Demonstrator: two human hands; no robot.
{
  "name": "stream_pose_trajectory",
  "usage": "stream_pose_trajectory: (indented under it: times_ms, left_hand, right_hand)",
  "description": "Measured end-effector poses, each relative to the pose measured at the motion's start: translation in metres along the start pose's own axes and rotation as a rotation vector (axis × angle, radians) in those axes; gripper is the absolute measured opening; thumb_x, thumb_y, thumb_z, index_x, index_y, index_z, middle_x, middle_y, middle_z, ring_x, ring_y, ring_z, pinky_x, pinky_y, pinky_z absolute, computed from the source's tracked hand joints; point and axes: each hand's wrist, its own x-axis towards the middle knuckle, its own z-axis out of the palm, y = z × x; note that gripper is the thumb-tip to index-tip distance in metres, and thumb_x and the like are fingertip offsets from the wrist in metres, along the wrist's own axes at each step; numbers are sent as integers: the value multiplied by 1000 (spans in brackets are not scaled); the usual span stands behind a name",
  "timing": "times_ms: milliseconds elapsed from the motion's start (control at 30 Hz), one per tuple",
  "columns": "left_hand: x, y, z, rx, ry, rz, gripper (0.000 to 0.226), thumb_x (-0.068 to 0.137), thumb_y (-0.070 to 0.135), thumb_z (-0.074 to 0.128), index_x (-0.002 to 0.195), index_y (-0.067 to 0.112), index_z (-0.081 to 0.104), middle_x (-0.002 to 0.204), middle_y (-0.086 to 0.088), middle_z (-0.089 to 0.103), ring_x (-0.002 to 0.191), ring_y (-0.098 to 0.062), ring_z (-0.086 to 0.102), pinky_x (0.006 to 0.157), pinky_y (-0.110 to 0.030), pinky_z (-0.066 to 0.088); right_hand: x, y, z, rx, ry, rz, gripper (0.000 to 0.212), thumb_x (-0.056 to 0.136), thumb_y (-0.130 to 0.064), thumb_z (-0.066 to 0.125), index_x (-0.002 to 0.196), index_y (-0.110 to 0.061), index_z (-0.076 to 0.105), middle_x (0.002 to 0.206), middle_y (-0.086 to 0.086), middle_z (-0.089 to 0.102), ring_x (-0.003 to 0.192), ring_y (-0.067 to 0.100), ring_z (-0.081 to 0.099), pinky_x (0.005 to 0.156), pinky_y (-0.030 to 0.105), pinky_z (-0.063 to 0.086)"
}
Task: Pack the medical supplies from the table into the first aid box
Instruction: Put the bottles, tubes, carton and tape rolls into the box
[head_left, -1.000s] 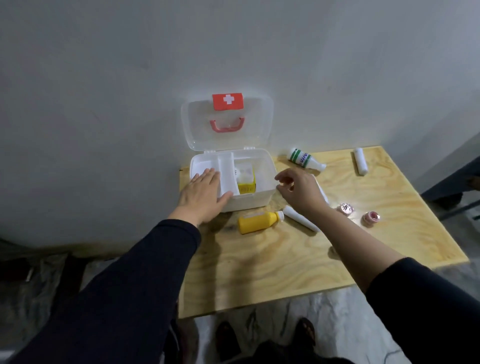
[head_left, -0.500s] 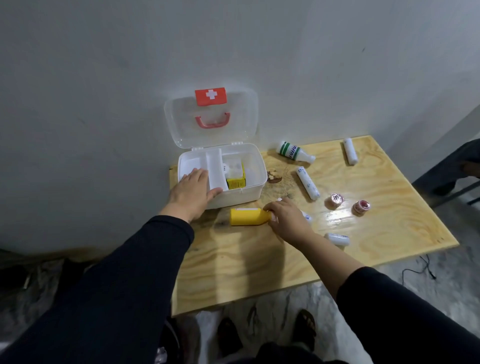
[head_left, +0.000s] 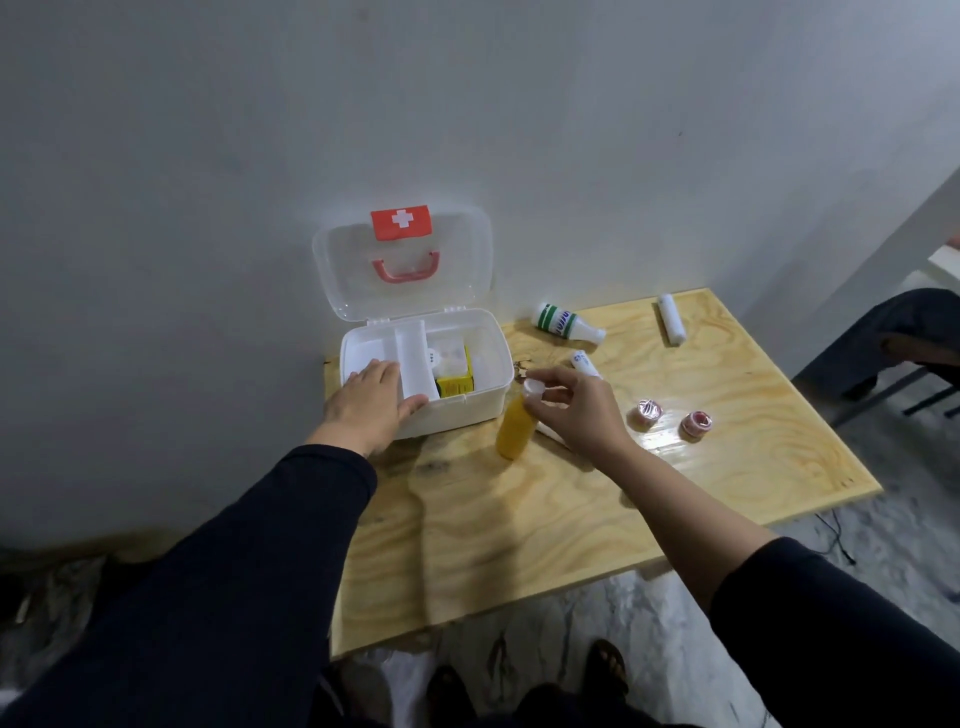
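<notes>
The white first aid box (head_left: 483, 400) stands open at the table's back left, its clear lid (head_left: 405, 260) leaning on the wall. Inside lie a yellow carton (head_left: 456, 385) and a white item. My left hand (head_left: 371, 402) rests flat on the box's front left corner, holding nothing. My right hand (head_left: 576, 410) grips the white cap of a yellow bottle (head_left: 515, 428) and holds it upright just right of the box. A green-striped white bottle (head_left: 563, 322), two white rolls (head_left: 671, 318) (head_left: 586, 361) and two small pink tape rolls (head_left: 648, 411) (head_left: 696, 423) lie on the table.
The plywood table (head_left: 545, 519) stands against a grey wall. A dark chair (head_left: 904, 343) stands off its right edge. A white tube (head_left: 550, 431) lies partly hidden under my right hand. My feet show below the table's front edge, on a marbled floor.
My right hand went from the box down to the yellow bottle lying on the table, took it by the cap end and lifted it upright. My left hand stayed on the box.
</notes>
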Motion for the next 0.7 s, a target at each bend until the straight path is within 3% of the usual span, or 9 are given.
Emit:
stream_pose_trajectory:
  times_ms: [200,367,467,700]
  left_hand:
    - [-2,3,-2,-16,7,-9,62,97,52,38,141,9,36,141,-8,43,126,-29,46,107,-40,37]
    - [-2,6,-3,-13,27,-41,50,96,49,43,124,8,47,123,-9,52,111,-30,54,98,-41,44]
    - [-2,7,-4,-31,32,-50,48,96,49,43,120,8,48,120,-8,52,107,-30,53,94,-41,45]
    - [-4,6,-4,-59,12,-24,65,99,50,35,148,9,26,156,-10,27,144,-29,26,118,-40,22]
  right_hand:
    - [28,-54,-32,-57,155,-146,28,85,-20,69,113,-15,69,90,-6,67,84,6,62,75,16,46]
    - [60,-85,-29,-62,177,-204,32,85,-16,68,116,-10,66,103,1,70,86,9,61,77,19,48]
    - [71,-85,-9,-78,161,-196,32,86,-14,66,117,-10,65,107,6,72,88,11,62,85,27,54]
    - [81,-66,35,-270,79,-240,32,89,-14,59,121,-10,63,120,7,68,107,22,64,94,33,51]
